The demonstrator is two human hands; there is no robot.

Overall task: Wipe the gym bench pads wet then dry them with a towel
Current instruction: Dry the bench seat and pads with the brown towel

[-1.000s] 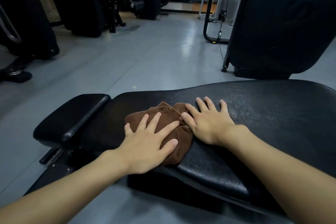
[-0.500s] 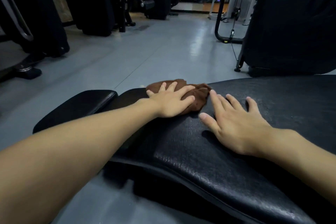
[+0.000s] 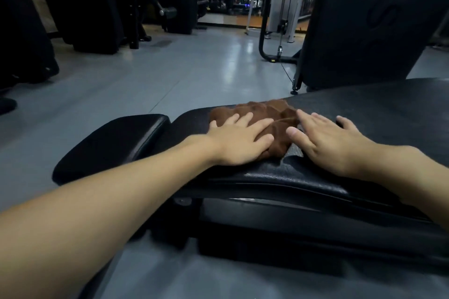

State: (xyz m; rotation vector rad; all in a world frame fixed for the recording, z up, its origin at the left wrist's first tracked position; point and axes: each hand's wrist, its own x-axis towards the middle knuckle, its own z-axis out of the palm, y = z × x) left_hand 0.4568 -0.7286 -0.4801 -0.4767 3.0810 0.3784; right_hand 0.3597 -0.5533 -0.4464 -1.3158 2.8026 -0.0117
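A crumpled brown towel [image 3: 269, 114] lies on the long black bench pad [image 3: 379, 114]. My left hand [image 3: 239, 142] presses flat on the towel's near left part, fingers straight and spread. My right hand [image 3: 325, 139] lies flat on the pad just right of the towel, its thumb and forefinger touching the cloth's edge. A smaller black seat pad [image 3: 116, 143] sits to the left of the long pad, separated by a narrow gap.
Grey floor [image 3: 194, 73] stretches ahead. A large black upright machine pad [image 3: 369, 22] stands at the back right with a cable frame [image 3: 264, 31] beside it. Dark gym machines [image 3: 97, 7] line the back left. The bench's black frame [image 3: 267, 233] runs below the pads.
My left hand pushed the towel away across the pad, then drew it back a little toward me. My right hand stayed flat on the pad and now touches the towel's edge again.
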